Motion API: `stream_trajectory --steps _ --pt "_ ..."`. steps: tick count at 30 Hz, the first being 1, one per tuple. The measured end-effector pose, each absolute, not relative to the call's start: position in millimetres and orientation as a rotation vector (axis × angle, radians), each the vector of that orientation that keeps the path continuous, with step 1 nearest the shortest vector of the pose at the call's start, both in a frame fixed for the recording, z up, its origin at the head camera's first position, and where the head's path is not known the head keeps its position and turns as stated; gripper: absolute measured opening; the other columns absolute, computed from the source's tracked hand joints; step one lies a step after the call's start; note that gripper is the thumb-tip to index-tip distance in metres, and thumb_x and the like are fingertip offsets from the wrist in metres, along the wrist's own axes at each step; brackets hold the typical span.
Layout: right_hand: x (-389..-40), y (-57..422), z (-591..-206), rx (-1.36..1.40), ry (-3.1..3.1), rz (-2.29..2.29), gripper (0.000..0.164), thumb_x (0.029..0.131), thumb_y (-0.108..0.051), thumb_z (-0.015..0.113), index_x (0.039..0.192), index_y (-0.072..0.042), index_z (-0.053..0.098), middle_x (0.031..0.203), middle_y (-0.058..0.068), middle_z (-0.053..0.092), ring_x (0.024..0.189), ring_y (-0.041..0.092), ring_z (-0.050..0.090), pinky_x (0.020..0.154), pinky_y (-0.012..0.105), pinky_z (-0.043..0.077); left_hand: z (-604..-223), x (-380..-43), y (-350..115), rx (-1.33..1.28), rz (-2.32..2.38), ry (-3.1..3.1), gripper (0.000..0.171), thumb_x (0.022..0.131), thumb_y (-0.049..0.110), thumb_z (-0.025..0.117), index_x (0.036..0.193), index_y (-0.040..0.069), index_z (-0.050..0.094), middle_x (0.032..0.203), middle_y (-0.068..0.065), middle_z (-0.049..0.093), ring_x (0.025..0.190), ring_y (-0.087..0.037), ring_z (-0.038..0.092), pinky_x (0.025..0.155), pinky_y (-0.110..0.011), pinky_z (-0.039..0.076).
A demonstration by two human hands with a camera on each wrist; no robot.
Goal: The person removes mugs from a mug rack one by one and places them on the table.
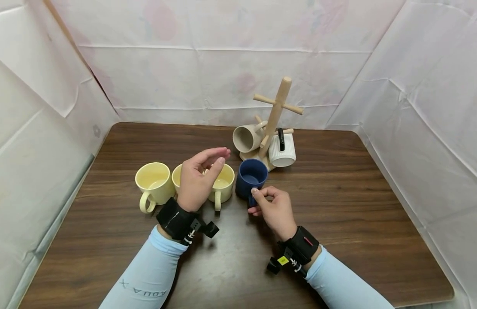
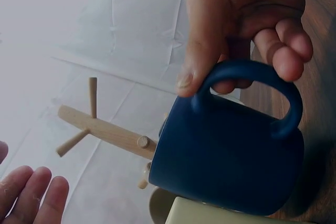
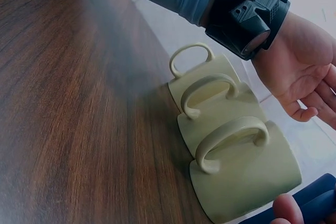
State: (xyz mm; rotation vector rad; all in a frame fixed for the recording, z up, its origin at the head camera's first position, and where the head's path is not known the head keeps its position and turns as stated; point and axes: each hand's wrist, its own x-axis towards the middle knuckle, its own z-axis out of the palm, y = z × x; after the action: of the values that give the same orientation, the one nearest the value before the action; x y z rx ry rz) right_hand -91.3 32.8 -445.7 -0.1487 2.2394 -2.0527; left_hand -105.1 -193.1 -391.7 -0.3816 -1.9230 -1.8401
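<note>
My right hand [image 1: 276,210] pinches the handle of a dark blue mug [image 1: 244,182] between thumb and fingers. The blue mug [image 2: 231,156] is upright on or close over the table, and its handle points toward me. My left hand [image 1: 197,180] hovers with loosely bent, empty fingers above the yellow mugs, hiding most of the middle one. Of these, the left yellow mug [image 1: 153,178] shows whole, and the right yellow mug [image 1: 224,182] stands beside the blue one. In the right wrist view the row of yellow mugs [image 3: 247,166] has all handles facing the same way.
Behind the blue mug stands a wooden mug tree [image 1: 276,111] with several pegs. A beige mug [image 1: 246,138] hangs tilted on its left side, and a white ribbed mug [image 1: 282,152] with a black handle on its right. White cloth walls [image 1: 223,81] border the brown table [image 1: 358,214].
</note>
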Motion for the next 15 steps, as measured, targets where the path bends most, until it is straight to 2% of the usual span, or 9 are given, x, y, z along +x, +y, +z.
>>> stream_trajectory --steps 3,7,15 --pt "-90.7 31.4 -446.1 -0.149 2.228 -2.066 0.029 0.109 -0.016 0.072 0.096 0.011 0.072 0.11 0.023 0.072 0.068 0.028 0.079 0.061 0.034 0.065 -390.9 -104.4 -191.6 -0.377 -1.832 -1.955 0.024 0.104 0.005 0.073 0.128 0.002 0.079 0.122 -0.011 0.081 0.111 -0.024 0.078 0.077 -0.03 0.048" --pt "-90.4 29.6 -448.1 -0.151 2.226 -2.073 0.028 0.109 -0.014 0.072 0.096 0.01 0.072 0.108 0.02 0.071 0.066 0.027 0.079 0.06 0.033 0.064 -390.0 -103.9 -190.7 -0.375 -1.831 -1.971 0.024 0.105 0.007 0.073 0.128 0.003 0.08 0.122 -0.008 0.081 0.112 -0.02 0.078 0.078 -0.033 0.047" --pt "-90.5 25.2 -451.7 -0.125 2.189 -2.071 0.026 0.109 -0.014 0.072 0.095 0.008 0.073 0.109 0.017 0.07 0.066 0.025 0.078 0.06 0.033 0.064 -389.0 -102.1 -191.5 -0.39 -1.823 -1.96 0.025 0.105 0.006 0.073 0.129 -0.003 0.078 0.122 -0.01 0.081 0.112 -0.016 0.077 0.079 -0.034 0.048"
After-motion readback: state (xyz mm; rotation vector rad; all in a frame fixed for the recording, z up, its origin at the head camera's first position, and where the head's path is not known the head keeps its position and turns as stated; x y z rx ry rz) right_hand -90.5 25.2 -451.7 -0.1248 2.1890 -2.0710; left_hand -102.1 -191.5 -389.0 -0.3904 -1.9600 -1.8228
